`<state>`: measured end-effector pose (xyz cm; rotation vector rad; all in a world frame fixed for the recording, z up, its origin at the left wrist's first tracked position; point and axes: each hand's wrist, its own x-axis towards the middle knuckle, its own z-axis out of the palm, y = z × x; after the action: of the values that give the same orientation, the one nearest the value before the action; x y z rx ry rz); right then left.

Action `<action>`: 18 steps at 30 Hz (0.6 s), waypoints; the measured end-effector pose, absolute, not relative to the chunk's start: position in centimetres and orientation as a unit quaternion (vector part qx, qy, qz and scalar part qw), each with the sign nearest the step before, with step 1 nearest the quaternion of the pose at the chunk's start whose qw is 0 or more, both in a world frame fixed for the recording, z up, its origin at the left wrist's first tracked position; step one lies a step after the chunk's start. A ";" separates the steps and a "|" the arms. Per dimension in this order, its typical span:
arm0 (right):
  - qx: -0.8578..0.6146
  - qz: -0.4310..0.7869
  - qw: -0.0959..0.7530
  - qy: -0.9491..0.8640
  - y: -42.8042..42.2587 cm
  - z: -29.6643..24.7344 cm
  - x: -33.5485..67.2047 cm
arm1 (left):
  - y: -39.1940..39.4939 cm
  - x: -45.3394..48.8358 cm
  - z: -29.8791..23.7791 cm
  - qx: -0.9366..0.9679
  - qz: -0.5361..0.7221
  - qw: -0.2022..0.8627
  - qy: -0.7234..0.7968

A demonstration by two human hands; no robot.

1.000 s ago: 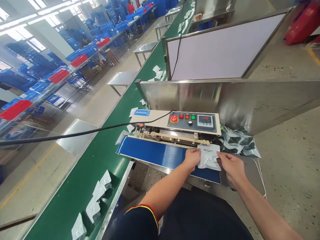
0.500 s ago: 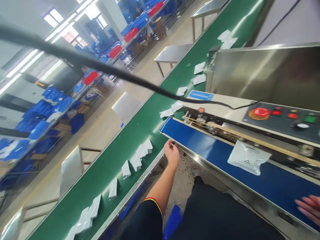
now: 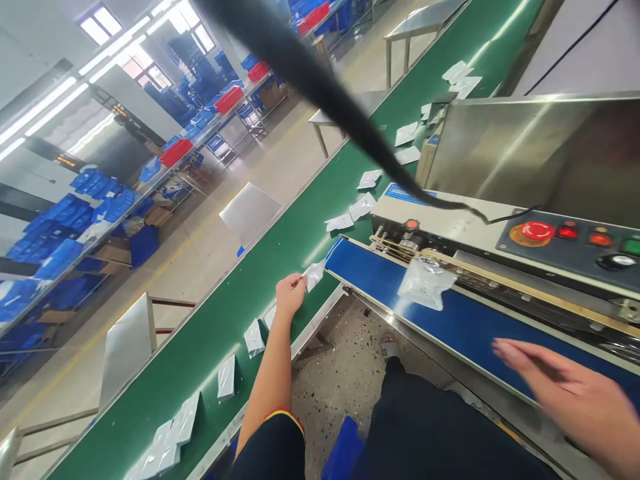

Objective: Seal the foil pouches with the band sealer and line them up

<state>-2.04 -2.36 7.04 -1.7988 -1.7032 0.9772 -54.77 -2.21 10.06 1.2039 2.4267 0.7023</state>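
Observation:
My left hand (image 3: pixel 291 295) is over the green conveyor belt (image 3: pixel 295 233), its fingers pinching the near edge of a small white sealed packet (image 3: pixel 314 275). That packet lies just off the end of the narrow blue belt (image 3: pixel 365 267). My right hand (image 3: pixel 575 393) hovers above the near part of the blue belt, fingers stretched out and nothing in them. Between the hands, a puffed white plastic bag (image 3: pixel 425 285) rests on the blue belt against the brass-coloured guide of the sealing machine (image 3: pixel 450 212).
More white packets (image 3: pixel 226 377) lie spread along the green belt. The machine's control panel (image 3: pixel 575 240) has a red stop button and lit lamps. A dark cable (image 3: pixel 345 113) crosses the view. Beyond the belt stand metal tables (image 3: pixel 250 210) and shelves of blue bins (image 3: pixel 90 207).
My left hand has moved left from the blue belt's corner onto a packet on the green belt. The puffed bag has travelled up the blue belt. My right hand has come further into view.

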 end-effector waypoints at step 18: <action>-0.772 0.355 0.467 -0.246 -5.4 6.6 12.2 | -0.4 -4.6 6.4 0.487 0.304 0.643 0.507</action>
<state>12.18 -5.36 6.60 -1.8939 -0.6029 0.8720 -4.56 -0.37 6.44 1.1104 1.1545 0.6938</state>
